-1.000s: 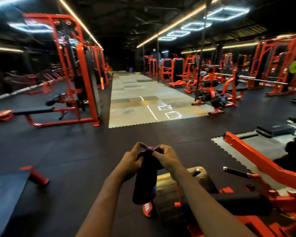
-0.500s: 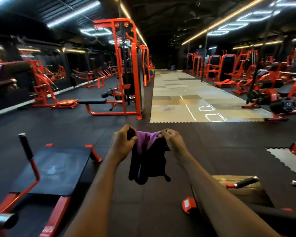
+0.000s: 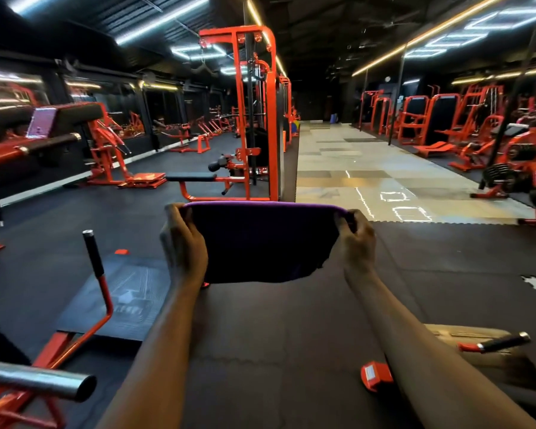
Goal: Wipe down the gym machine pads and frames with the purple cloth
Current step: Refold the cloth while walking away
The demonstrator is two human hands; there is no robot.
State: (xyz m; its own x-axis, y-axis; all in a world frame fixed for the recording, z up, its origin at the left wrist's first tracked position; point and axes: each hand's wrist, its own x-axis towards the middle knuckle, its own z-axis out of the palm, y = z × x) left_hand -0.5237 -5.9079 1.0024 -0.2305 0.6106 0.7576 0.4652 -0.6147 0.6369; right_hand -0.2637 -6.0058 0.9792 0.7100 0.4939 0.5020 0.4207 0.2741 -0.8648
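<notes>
spread wide now, the purple cloth (image 3: 260, 239) hangs as a flat panel, where half a second ago it drooped in a bunch between hands held close together; the two have drawn apart to its top corners. the left grip (image 3: 184, 246) pinches the left corner, fingers curled round the hem, and the right grip (image 3: 356, 243) pinches the right corner the same way. the cloth is held in the air in front of the tall orange cable machine (image 3: 254, 119), on the person's side of its base, top hem taut and level, lower edge loose and uneven. it touches no pad or frame yet. also on the near side of the cable machine, and to its left, lies a black footplate (image 3: 121, 298) with an orange handle post (image 3: 101, 289).

judging by the sag, the cloth is light, soft and limp, and not fragile. held by the corners it would probably trail and could snag on bolts, so for wiping it likely wants folding into a wad pressed under flat fingers.
</notes>
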